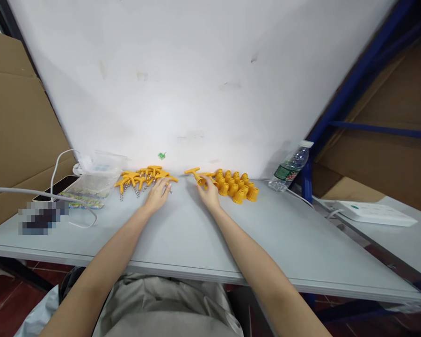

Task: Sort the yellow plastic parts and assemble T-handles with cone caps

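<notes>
Several corkscrews (pixel 129 176) with yellow T-shaped handles and metal spirals lie in a loose pile left of centre. At the pile's right edge, my left hand (pixel 157 196) has its fingers closed at a yellow-handled corkscrew (pixel 172 179), whose spiral tip shows beside the thumb. My right hand (pixel 209 195) has its thumb and fingers around a yellow bell-shaped cap (pixel 201 180), partly hidden by them. Just behind it, a yellow T-handle (pixel 192 171) lies near the wall, and another handle (pixel 207 174) is partly covered. Right of this hand, several yellow bell-shaped caps (pixel 233 188) stand in rows.
A plastic bottle (pixel 290 168) leans at the right against the white wall panel (pixel 210 93). Plastic bags (pixel 96 180), a phone (pixel 61 186) and a white cable (pixel 52 175) lie at the left. A white power strip (pixel 375 213) rests on the right-hand surface.
</notes>
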Demonstrator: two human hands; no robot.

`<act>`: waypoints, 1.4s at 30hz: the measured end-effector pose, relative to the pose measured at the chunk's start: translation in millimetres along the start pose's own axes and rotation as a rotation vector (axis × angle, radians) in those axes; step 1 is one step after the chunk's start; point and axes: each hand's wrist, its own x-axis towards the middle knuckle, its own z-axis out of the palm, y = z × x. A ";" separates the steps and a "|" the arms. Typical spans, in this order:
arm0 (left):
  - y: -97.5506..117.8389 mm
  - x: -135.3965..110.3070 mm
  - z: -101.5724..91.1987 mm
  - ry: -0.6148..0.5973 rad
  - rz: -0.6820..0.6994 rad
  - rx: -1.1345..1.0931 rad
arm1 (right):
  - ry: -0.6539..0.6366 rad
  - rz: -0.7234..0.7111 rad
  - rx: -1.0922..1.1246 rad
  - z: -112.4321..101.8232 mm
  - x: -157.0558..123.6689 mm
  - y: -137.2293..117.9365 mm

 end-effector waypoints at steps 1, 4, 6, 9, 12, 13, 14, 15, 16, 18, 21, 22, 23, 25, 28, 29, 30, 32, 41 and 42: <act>-1.2 0.0 0.8 -0.003 -0.003 -0.002 | -0.014 -0.060 -0.121 -1.0 1.4 4.8; -4.9 -0.2 3.1 -0.009 -0.011 -0.015 | -0.055 -0.146 -0.430 -1.7 5.2 15.7; -7.0 -0.3 4.3 -0.012 -0.021 -0.013 | -0.077 -0.165 -0.572 0.0 6.2 19.8; -9.4 -0.4 5.5 -0.015 -0.024 -0.008 | -0.119 -0.125 -0.720 3.8 5.4 22.1; -10.8 -0.6 6.3 -0.014 -0.018 -0.014 | -0.147 -0.049 -0.818 6.1 4.0 22.5; -11.1 -0.6 6.5 -0.015 -0.018 -0.015 | -0.150 -0.032 -0.838 6.3 3.7 22.6; -11.3 -0.7 6.6 -0.017 -0.017 -0.015 | -0.153 -0.019 -0.852 6.3 3.5 22.6; -11.3 -0.8 6.7 -0.022 -0.017 -0.016 | -0.156 -0.008 -0.863 6.1 3.2 22.5; -11.3 -0.8 6.6 -0.028 -0.016 -0.017 | -0.162 0.001 -0.874 5.7 2.9 22.0; -11.1 -0.9 6.5 -0.042 -0.019 -0.020 | -0.182 0.014 -0.899 4.6 1.7 19.6; -11.0 -1.0 6.4 -0.058 -0.031 -0.025 | -0.198 -0.005 -0.937 2.0 -0.8 11.6; -11.0 -1.0 6.5 -0.060 -0.034 -0.027 | -0.189 -0.021 -0.945 0.9 -1.6 8.1; -11.1 -1.0 6.6 -0.062 -0.036 -0.028 | -0.172 -0.036 -0.950 -0.6 -2.1 4.5; -11.5 -1.0 6.8 -0.062 -0.043 -0.025 | -0.121 -0.045 -0.955 -4.4 -2.1 -2.1; -12.4 -1.1 7.2 -0.068 -0.047 -0.022 | -0.052 0.005 -0.969 -13.6 0.5 -7.6; -12.7 -1.1 7.4 -0.069 -0.046 -0.022 | -0.036 0.037 -0.980 -17.7 1.8 -7.9; -13.1 -1.1 7.7 -0.069 -0.044 -0.024 | -0.025 0.075 -0.996 -22.0 3.4 -7.5; -13.8 -1.3 8.5 -0.071 -0.040 -0.026 | -0.025 0.167 -1.033 -31.0 6.5 -5.4; -14.7 -1.8 9.7 -0.081 -0.028 -0.024 | -0.232 0.238 -0.874 -38.1 12.1 -14.5; -14.7 -1.7 9.4 -0.082 -0.023 -0.022 | -0.276 0.229 -0.830 -34.6 10.7 -17.3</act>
